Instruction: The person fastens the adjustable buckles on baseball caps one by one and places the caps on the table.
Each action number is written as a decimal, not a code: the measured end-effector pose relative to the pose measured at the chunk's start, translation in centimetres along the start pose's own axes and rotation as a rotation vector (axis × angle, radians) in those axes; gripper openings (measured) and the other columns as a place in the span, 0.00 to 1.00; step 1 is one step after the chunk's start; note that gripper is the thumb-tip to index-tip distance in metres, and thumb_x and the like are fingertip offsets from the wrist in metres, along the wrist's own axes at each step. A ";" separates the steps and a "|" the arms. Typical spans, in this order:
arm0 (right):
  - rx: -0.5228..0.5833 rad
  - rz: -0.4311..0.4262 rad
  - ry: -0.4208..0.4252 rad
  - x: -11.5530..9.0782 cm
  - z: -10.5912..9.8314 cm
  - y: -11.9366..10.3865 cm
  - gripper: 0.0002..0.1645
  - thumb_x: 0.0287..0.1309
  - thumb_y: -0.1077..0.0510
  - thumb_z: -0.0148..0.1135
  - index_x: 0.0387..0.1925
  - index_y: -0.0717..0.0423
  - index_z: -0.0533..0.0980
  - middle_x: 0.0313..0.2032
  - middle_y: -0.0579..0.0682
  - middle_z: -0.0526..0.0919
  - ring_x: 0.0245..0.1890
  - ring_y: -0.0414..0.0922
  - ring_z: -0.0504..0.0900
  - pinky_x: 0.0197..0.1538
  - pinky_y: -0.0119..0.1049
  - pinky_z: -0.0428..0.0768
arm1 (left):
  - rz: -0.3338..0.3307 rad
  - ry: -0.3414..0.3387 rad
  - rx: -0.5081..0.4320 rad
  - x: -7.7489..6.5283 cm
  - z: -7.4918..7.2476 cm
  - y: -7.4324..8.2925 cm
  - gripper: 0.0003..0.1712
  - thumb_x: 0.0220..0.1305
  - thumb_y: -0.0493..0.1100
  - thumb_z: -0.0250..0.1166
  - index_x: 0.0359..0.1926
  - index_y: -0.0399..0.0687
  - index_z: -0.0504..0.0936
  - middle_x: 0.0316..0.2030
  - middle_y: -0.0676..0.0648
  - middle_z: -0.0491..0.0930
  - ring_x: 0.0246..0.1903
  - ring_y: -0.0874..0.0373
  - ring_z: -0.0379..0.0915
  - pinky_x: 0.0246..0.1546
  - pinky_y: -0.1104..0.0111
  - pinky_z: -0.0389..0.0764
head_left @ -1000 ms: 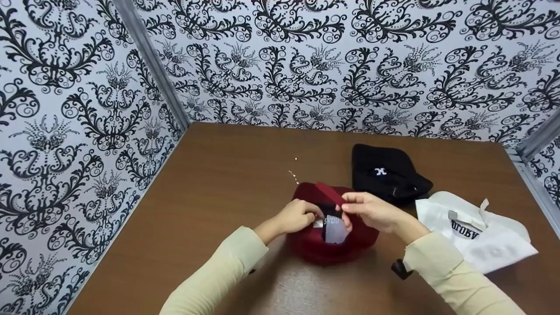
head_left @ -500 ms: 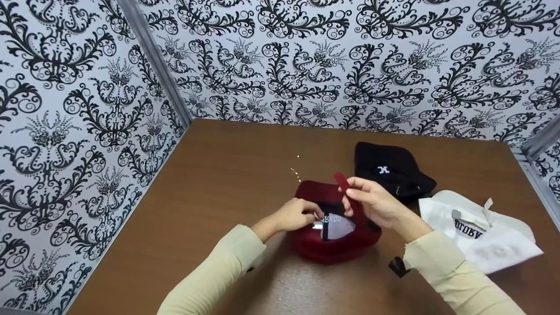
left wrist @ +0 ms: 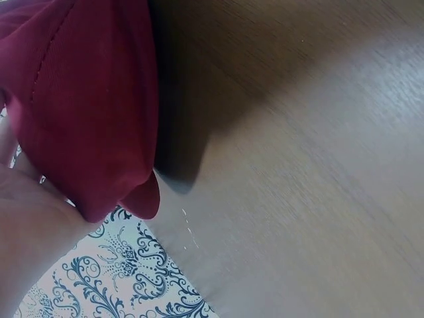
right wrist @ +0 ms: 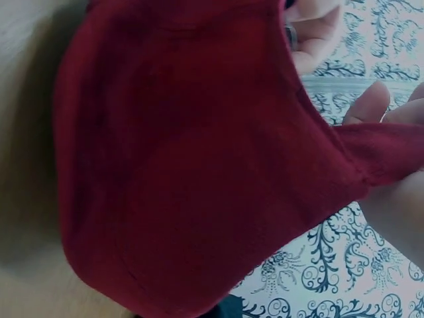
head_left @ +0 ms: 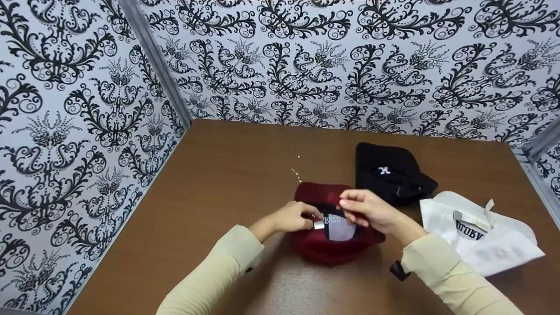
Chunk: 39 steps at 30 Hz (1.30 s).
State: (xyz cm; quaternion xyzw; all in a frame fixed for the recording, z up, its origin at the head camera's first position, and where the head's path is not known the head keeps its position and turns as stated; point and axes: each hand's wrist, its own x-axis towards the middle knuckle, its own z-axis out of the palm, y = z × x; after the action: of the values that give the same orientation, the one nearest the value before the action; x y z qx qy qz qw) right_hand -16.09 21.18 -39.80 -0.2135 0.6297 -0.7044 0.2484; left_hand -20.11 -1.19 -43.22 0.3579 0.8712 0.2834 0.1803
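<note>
A dark red cap (head_left: 321, 253) is held upside down above the table, its grey lettered lining panel (head_left: 342, 229) and white tag (head_left: 319, 225) showing. At the cap's left rim, my left hand (head_left: 291, 217) grips the edge with curled fingers. My right hand (head_left: 372, 213) pinches the cap's red strap (right wrist: 387, 147), which stretches from the rim between thumb and fingers in the right wrist view. In the head view those fingers mostly hide the strap. The left wrist view has the cap's outer side (left wrist: 93, 112) beside the left palm.
Behind the red cap lies a black cap (head_left: 385, 168) with a white emblem. A white cap (head_left: 490, 245) with dark lettering rests on the brown table (head_left: 210, 183) at the right. Patterned walls (head_left: 306, 65) border the table.
My right hand first lifted the strap up and right, then came back down toward the rim. The left hand keeps its grip on the cap with little movement.
</note>
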 end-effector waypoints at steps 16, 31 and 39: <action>-0.181 0.174 0.013 1.1 -2.3 3.1 0.06 0.57 0.59 0.52 0.26 0.54 0.73 0.09 0.39 0.61 0.09 0.32 0.55 0.17 0.25 0.61 | -0.014 0.017 0.075 1.1 -0.1 0.1 0.17 0.44 0.39 0.57 0.38 0.54 0.82 0.29 0.54 0.80 0.27 0.64 0.65 0.27 0.76 0.63; -0.224 0.248 0.069 1.1 -4.7 4.5 0.08 0.55 0.61 0.53 0.23 0.53 0.75 0.11 0.40 0.69 0.08 0.31 0.59 0.12 0.23 0.56 | 0.031 0.060 0.108 2.6 -0.1 0.0 0.19 0.49 0.39 0.58 0.45 0.53 0.79 0.39 0.53 0.81 0.34 0.63 0.68 0.39 0.72 0.69; -0.247 0.201 -0.009 1.2 -4.3 4.2 0.07 0.54 0.60 0.55 0.22 0.53 0.75 0.15 0.41 0.74 0.14 0.34 0.67 0.20 0.25 0.67 | 0.015 -0.024 0.038 3.0 0.0 0.8 0.17 0.53 0.39 0.59 0.47 0.52 0.79 0.43 0.54 0.80 0.40 0.66 0.70 0.42 0.76 0.69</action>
State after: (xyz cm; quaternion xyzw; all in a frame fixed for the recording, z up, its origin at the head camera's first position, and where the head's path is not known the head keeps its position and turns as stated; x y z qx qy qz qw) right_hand -19.34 23.40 -44.48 -0.1817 0.7286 -0.5921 0.2924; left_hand -21.76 1.42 -43.05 0.3715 0.8714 0.2637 0.1818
